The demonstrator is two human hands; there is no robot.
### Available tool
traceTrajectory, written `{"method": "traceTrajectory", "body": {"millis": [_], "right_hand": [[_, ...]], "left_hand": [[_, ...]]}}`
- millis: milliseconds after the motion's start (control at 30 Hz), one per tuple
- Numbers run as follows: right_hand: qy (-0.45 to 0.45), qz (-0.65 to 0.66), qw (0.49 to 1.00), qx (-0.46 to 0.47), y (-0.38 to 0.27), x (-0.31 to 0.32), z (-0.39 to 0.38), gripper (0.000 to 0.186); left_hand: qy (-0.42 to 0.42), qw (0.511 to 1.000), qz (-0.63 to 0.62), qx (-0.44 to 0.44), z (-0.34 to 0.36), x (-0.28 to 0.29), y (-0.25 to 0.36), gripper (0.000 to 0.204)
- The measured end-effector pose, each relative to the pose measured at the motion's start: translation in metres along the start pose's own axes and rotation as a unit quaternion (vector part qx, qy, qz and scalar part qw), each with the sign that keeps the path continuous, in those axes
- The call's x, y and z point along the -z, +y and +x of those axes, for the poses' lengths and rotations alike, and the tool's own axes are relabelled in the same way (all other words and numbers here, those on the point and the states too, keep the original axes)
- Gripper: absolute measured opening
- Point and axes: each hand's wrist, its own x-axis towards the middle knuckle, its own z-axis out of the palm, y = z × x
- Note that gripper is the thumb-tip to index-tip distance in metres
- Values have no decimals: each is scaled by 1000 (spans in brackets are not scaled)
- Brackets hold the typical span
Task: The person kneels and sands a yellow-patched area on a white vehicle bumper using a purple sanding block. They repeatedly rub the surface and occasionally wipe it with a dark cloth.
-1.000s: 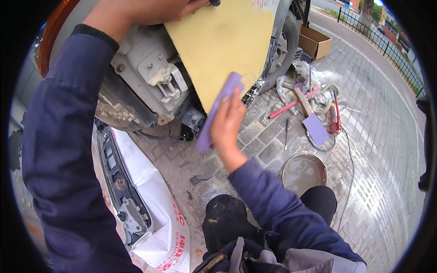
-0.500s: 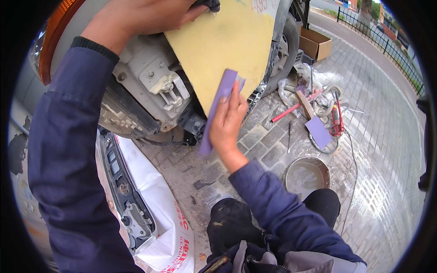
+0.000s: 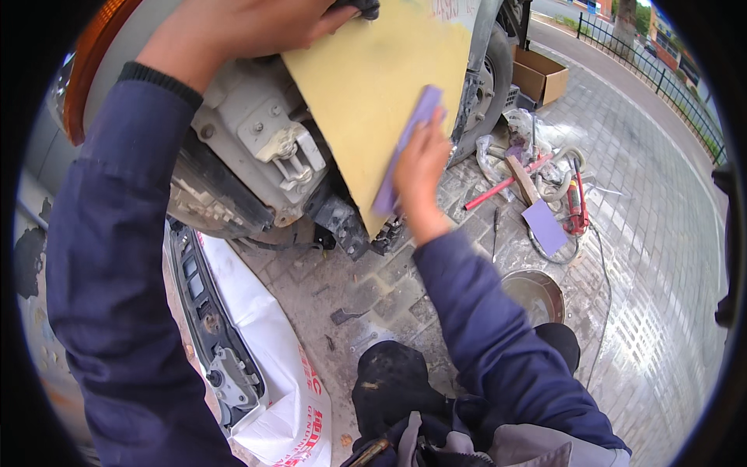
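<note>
A yellow, filler-coated body panel [image 3: 366,93] slants down to a point beside the vehicle's exposed metal frame. My right hand [image 3: 422,167] is closed round a long strip of purple sandpaper [image 3: 405,152], held aslant against the panel's right part and blurred by motion. What backs the strip is hidden by my fingers. At the top left, my left hand [image 3: 249,27] rests over the panel's upper left edge, cut off by the picture's border. Its fingers bend round a dark, bunched thing [image 3: 362,8] that I cannot identify.
A round pan of greyish liquid [image 3: 537,296] stands right of my knees. Behind it lie a purple sheet [image 3: 546,227], a red-handled tool [image 3: 576,204], a red bar [image 3: 486,194] and plastic wrapping. A white sack [image 3: 272,335] with a dark vehicle part is at left; a cardboard box [image 3: 541,74] sits behind.
My right hand has slid the sandpaper up and rightward across the panel, uncovering its lower tip. The right forearm now hides part of the pan. My left hand stays nearly where it was.
</note>
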Motion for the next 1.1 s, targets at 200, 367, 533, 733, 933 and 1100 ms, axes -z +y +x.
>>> {"method": "traceTrajectory", "body": {"millis": [200,367,533,733,933,1100], "right_hand": [[17,-33,995,87,-19,2,-34,50],[53,0,990,127,-15,-2,-48,58],[45,21,999,-14,25,-9,9,50],[75,3,975,210,10,-18,-82,58],[78,28,995,-55,41,-17,7,42],[51,1,987,149,-6,-6,-74,56]], "left_hand": [[-5,1000,-9,-6,2,2,-2,19],[-7,1000,-1,-3,3,1,0,18],[-6,1000,-9,-5,3,5,1,17],[-12,1000,-11,-2,5,4,-1,19],[-15,1000,-12,1,2,4,-1,19],[-4,1000,-20,7,2,0,-1,19]]}}
